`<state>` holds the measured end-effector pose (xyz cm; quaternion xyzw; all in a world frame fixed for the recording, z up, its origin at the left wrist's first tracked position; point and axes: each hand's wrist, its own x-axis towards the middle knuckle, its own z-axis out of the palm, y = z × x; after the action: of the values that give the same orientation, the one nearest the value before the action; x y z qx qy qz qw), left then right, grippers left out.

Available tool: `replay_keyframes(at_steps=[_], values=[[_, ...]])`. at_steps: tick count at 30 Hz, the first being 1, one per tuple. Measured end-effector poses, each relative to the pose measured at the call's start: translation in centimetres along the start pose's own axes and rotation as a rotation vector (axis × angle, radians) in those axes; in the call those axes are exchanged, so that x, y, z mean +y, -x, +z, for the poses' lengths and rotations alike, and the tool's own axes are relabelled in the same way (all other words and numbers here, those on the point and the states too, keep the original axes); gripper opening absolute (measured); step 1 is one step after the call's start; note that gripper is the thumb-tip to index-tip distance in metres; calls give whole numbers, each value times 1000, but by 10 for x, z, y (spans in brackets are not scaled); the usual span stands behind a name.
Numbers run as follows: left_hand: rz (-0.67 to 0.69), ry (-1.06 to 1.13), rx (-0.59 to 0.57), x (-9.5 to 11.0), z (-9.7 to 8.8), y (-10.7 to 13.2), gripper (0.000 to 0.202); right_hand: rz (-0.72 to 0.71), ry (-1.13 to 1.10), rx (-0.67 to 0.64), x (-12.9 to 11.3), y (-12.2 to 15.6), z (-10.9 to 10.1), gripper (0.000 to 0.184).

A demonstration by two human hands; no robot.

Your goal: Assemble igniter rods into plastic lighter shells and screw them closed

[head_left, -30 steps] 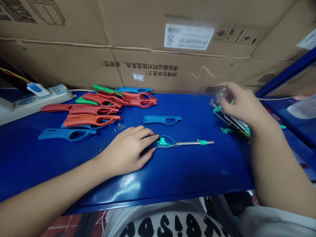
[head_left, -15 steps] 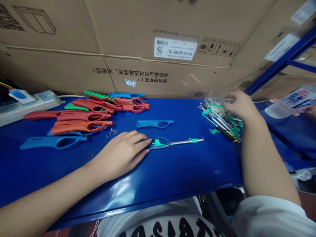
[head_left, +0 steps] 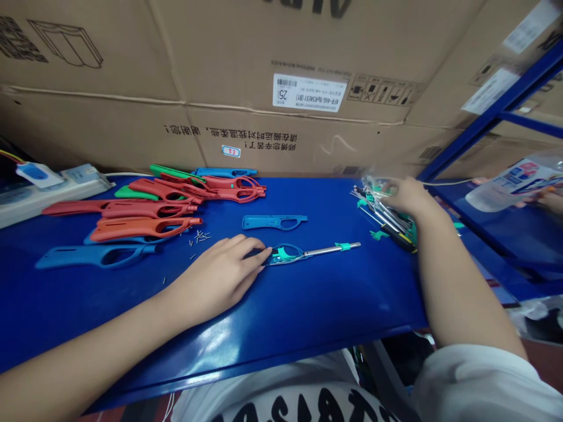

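Note:
My left hand (head_left: 231, 266) is closed around the handle end of a blue long-neck lighter (head_left: 288, 254), lying on the table with inner parts exposed. Its metal tube (head_left: 329, 249) points right and carries a small green clip near the tip. A separate blue lighter shell half (head_left: 275, 222) lies just behind it. Over on the right, my right hand (head_left: 409, 196) reaches into a pile of metal lighter tubes (head_left: 380, 205) with green pieces and thin wires. Its fingers are curled at the pile; what they pinch is hidden.
Red, orange, green and blue lighter shells (head_left: 145, 227) lie at the left, with small metal pins (head_left: 200, 237) beside them. A power strip (head_left: 74, 184) stands at the far left. Cardboard boxes (head_left: 246, 53) form the back. Beyond the blue frame, another person's hand holds a plastic bottle (head_left: 505, 184).
My right hand has moved slightly left and down within the pile, and its fingers have curled. My left hand stays on the blue lighter. The view has shifted a little.

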<state>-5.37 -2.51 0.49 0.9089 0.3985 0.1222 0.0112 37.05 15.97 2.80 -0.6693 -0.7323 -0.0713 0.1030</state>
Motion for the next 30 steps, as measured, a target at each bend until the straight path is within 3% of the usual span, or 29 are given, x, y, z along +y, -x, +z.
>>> replay_keyframes(at_steps=[4, 8, 12, 15, 17, 19, 22, 26, 30], values=[[1, 15, 2, -1, 2, -1, 36, 132, -22, -3, -8, 4, -4, 13], [-29, 47, 2, 3, 3, -1, 37, 124, -129, 61, -32, 9, -19, 17], [-85, 170, 53, 10, 0, -2, 38, -51, -372, 96, -101, 32, -31, 23], [-154, 323, 145, 17, -6, -3, 48, -319, -945, -91, -167, 72, -29, 24], [-188, 452, 193, 22, -10, -4, 50, -399, -1095, -193, -201, 100, -23, 23], [-185, 599, 221, 25, -11, -5, 39, -499, -1100, -225, -222, 122, -16, 15], [-198, 776, 210, 24, -8, -7, 30, -603, -1021, -145, -231, 136, -7, 6], [-319, 886, 285, 15, 1, -9, 29, -625, -958, -199, -224, 131, -8, 5], [-464, 1032, 333, 7, 4, -11, 34, -746, -645, -186, -211, 124, -14, 15]])
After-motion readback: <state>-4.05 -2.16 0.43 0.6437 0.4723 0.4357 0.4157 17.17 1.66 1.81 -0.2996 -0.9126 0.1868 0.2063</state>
